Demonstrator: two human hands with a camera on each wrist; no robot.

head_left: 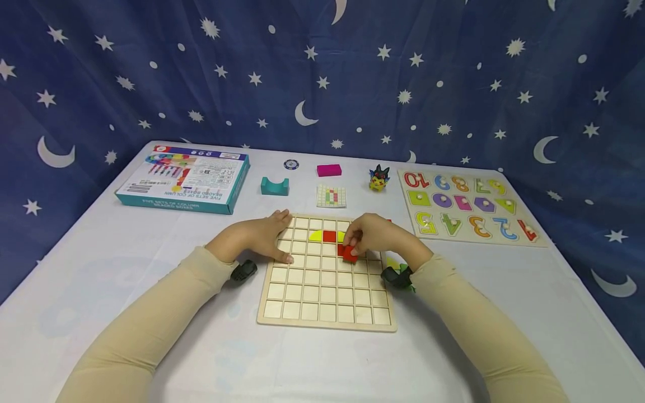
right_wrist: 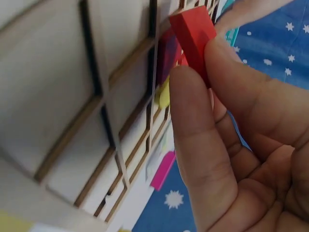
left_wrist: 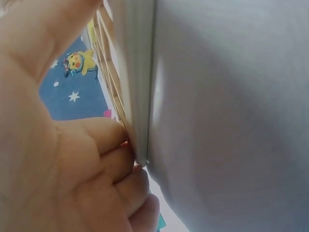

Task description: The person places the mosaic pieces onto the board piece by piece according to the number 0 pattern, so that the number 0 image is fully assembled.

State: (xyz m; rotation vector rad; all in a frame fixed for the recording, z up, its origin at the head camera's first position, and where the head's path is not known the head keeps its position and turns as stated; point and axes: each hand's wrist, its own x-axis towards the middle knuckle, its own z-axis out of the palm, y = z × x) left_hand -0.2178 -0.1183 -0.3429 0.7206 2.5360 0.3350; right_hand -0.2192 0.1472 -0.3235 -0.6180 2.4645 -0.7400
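Red block pinched in the right hand, thumb on one face and fingertips on the opposite face; the wrist view shows the same pinch on the block, thumb nearest the lens. The block is held low over the wooden grid board, at the right side of its upper half, just below the row where pieces are already seated. From the head view I cannot tell whether the block's underside touches the board or is a little above it.

Seated pieces in that upper row: a yellow curved piece and a red square side by side, touching. The held block lies diagonally down and to the right of the red square, near it, with a cell edge between them.

Block shape: a short slab, longer than thick. Its long axis in the wrist view runs slanted against the grid lines, not squared to a cell.

Left hand lies flat on the upper left corner of the board, fingers straight and spread, pressing down, holding nothing. The left wrist view shows fingers against the board's edge. It is well apart from the block; the right hand is the one on it.

Judgement: the open cells lie directly under and beside the right hand, so the relation that matters is the block's tilt against the cell walls.

Farther back on the white table: a teal box, a small pattern card, a pink block, a number puzzle.
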